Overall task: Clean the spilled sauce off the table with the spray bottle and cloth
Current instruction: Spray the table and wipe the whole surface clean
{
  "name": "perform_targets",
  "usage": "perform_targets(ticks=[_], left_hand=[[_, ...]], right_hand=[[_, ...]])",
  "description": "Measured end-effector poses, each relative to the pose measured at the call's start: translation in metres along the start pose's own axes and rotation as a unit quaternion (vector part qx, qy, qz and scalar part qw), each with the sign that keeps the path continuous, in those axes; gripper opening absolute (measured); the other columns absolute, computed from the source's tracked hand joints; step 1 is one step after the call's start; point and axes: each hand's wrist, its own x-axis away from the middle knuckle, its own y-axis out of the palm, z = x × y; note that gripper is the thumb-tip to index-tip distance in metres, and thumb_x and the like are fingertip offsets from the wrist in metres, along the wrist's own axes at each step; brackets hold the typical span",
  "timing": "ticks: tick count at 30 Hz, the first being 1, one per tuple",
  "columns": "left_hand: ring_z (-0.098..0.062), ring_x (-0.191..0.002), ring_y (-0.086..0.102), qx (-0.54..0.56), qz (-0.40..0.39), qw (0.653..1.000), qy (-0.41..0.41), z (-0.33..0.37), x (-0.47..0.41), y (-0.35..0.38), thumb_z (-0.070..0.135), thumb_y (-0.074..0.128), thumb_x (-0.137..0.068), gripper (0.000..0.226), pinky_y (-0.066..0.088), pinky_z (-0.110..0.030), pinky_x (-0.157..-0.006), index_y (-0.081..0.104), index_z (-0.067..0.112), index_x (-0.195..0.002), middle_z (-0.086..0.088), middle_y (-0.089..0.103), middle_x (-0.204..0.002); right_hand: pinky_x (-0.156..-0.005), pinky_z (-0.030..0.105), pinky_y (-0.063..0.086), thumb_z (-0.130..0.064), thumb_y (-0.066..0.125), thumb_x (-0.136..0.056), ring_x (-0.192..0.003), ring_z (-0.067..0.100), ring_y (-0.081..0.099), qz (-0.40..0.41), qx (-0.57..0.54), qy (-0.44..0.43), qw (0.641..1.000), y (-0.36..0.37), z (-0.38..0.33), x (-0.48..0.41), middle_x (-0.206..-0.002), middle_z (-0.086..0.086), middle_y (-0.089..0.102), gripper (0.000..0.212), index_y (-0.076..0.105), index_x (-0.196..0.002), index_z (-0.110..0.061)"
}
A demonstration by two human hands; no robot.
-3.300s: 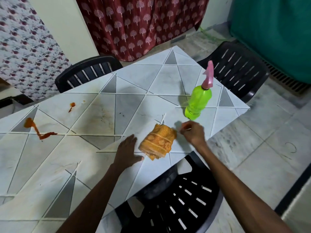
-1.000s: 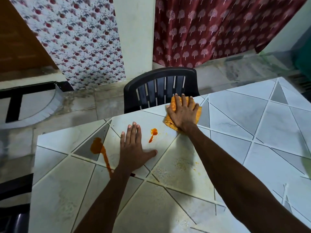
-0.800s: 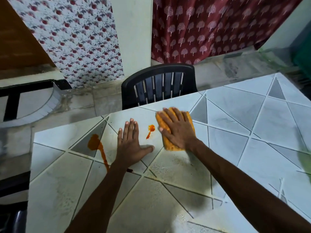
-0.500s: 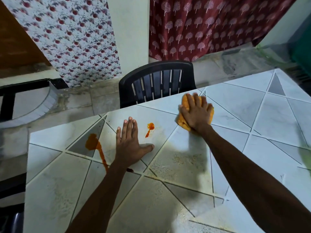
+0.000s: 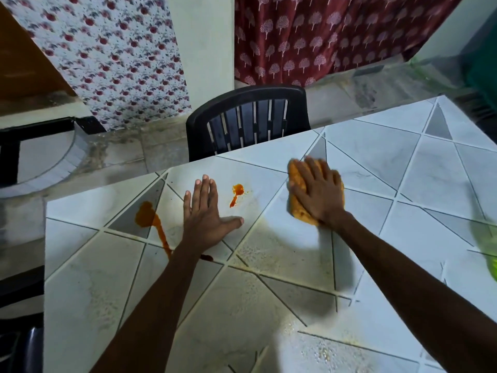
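Tiled in pale grey triangles, the table (image 5: pixel 269 292) carries two patches of orange-red sauce near its far left corner: a small splash (image 5: pixel 236 193) and, further left, a larger blob with a long run (image 5: pixel 150 222) trailing toward you. Neither looks wiped yet, so by my reading the real cleaning is not yet done. Your cloth (image 5: pixel 295 179), a folded orange pad, lies on the tiles to the right of the small splash, near it but apart. Your right hand (image 5: pixel 318 193) is laid flat on top, fingers spread, pressing rather than gripping. Your left hand (image 5: pixel 205 211) rests palm-down on bare tile between the two patches, fingers straight, thumb out, holding nothing; its forearm crosses the tail of the long run. Fine yellowish speckling on the tiles nearer you may be spray or residue; it is hard to tell which. A green blur at the right edge is likely the spray bottle (image 5: pixel 489 254), well apart from the spill. Beyond the far edge stand a black plastic chair (image 5: pixel 247 122) and a dark red curtain (image 5: pixel 309 36).
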Motion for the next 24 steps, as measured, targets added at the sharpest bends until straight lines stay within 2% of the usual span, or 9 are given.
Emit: perform_targets(ticks=[3,7,11,13,15,17,19,21,24], left_hand=[[-0.015,-0.147,-0.027,-0.007,-0.014,1.0,-0.007,0.001,0.001,-0.004,0.088,0.035,-0.068,0.122,-0.018,-0.039,-0.118,-0.015,0.018,-0.155,0.001,-0.027,-0.16],[-0.014,-0.146,-0.028,-0.006,-0.034,0.999,-0.016,0.003,0.003,-0.01,0.081,0.047,-0.077,0.118,-0.017,-0.039,-0.119,-0.015,0.018,-0.155,0.002,-0.028,-0.16],[-0.013,-0.146,-0.028,-0.004,-0.043,0.999,-0.022,0.007,0.003,-0.011,0.082,0.044,-0.076,0.117,-0.017,-0.039,-0.119,-0.015,0.019,-0.155,0.002,-0.028,-0.16],[-0.012,-0.146,-0.028,0.001,-0.041,0.999,-0.023,0.008,0.001,-0.011,0.082,0.041,-0.073,0.118,-0.016,-0.039,-0.119,-0.015,0.019,-0.155,0.003,-0.028,-0.16],[-0.012,-0.146,-0.028,0.003,-0.042,0.999,-0.025,0.007,0.0,-0.011,0.083,0.04,-0.071,0.119,-0.016,-0.039,-0.119,-0.015,0.019,-0.155,0.003,-0.029,-0.16],[-0.013,-0.146,-0.027,0.003,-0.039,0.999,-0.028,0.006,0.0,-0.008,0.083,0.041,-0.07,0.12,-0.017,-0.039,-0.119,-0.015,0.019,-0.155,0.002,-0.028,-0.16],[-0.014,-0.148,-0.024,0.017,-0.037,0.999,-0.031,0.006,0.0,-0.007,0.08,0.05,-0.074,0.12,-0.017,-0.039,-0.118,-0.014,0.018,-0.155,0.001,-0.025,-0.161],[-0.016,-0.15,-0.018,0.024,-0.021,0.999,-0.032,0.007,0.001,-0.007,0.073,0.06,-0.078,0.12,-0.014,-0.039,-0.119,-0.01,0.015,-0.156,-0.001,-0.019,-0.163],[-0.018,-0.151,-0.015,0.03,-0.02,0.998,-0.043,0.008,0.001,-0.01,0.068,0.065,-0.077,0.12,-0.011,-0.042,-0.12,-0.007,0.013,-0.156,-0.004,-0.014,-0.164]], right_hand=[[-0.12,0.063,0.003,-0.069,0.018,-0.098,-0.154,0.036,0.002,0.004,-0.025,0.039,0.999,0.006,-0.04,-0.023,-0.169,-0.002,0.006,0.071,0.002,-0.16,-0.038],[-0.12,0.062,0.01,-0.066,0.019,-0.1,-0.155,0.032,0.004,0.001,-0.002,-0.083,0.997,0.016,-0.07,0.047,-0.169,-0.004,0.007,0.068,0.005,-0.16,-0.037],[-0.121,0.055,0.015,-0.062,0.032,-0.099,-0.155,0.025,0.011,-0.01,0.004,-0.155,0.988,0.014,-0.033,0.128,-0.168,-0.009,0.015,0.065,0.02,-0.158,-0.038],[-0.118,0.055,0.021,-0.061,0.034,-0.096,-0.153,0.027,0.02,0.001,0.018,-0.103,0.995,0.009,0.007,0.135,-0.166,-0.008,0.021,0.064,0.025,-0.156,-0.041],[-0.117,0.057,0.022,-0.065,0.026,-0.094,-0.15,0.033,0.023,0.008,0.016,0.005,1.0,0.005,0.035,0.11,-0.166,-0.005,0.023,0.067,0.023,-0.156,-0.041],[-0.118,0.06,0.016,-0.069,0.022,-0.093,-0.151,0.035,0.018,0.024,-0.016,0.108,0.994,0.002,0.036,0.071,-0.166,-0.003,0.021,0.07,0.018,-0.157,-0.041],[-0.118,0.062,0.011,-0.069,0.022,-0.094,-0.152,0.036,0.012,0.027,-0.033,0.135,0.99,0.003,0.01,0.042,-0.167,-0.002,0.016,0.071,0.013,-0.158,-0.039],[-0.119,0.061,0.011,-0.067,0.022,-0.096,-0.153,0.035,0.011,0.017,-0.019,0.073,0.997,0.01,-0.022,0.047,-0.168,-0.002,0.016,0.071,0.012,-0.159,-0.037],[-0.118,0.061,0.015,-0.063,0.029,-0.098,-0.153,0.031,0.014,0.001,-0.001,-0.077,0.997,0.016,-0.051,0.12,-0.167,-0.005,0.019,0.068,0.017,-0.159,-0.037]])
